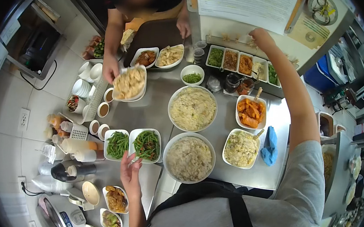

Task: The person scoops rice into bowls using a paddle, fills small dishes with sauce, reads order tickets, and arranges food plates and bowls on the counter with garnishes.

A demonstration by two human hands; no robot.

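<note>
My left hand (131, 174) is raised with its fingers apart and nothing in it. It is just below two white dishes of green beans (117, 145), the right one (147, 144) with darker bits mixed in. My right hand (263, 39) reaches far forward to a ledge with small wooden clips (237, 41). Its fingers are bent together at the clips, and what they pinch is too small to make out. Between my arms stand two large round bowls, one of pale yellowish fried rice (192, 109) and one of whiter rice (189, 157).
Opposite me, a co-worker's hand (111, 69) holds a white dish of pale food pieces (130, 83). A dark tray (154, 34) carries two more dishes. Garnish containers (231, 60) line the ledge; orange food (250, 112) and a blue cloth (270, 147) lie to the right. Bottles (83, 148) stand left.
</note>
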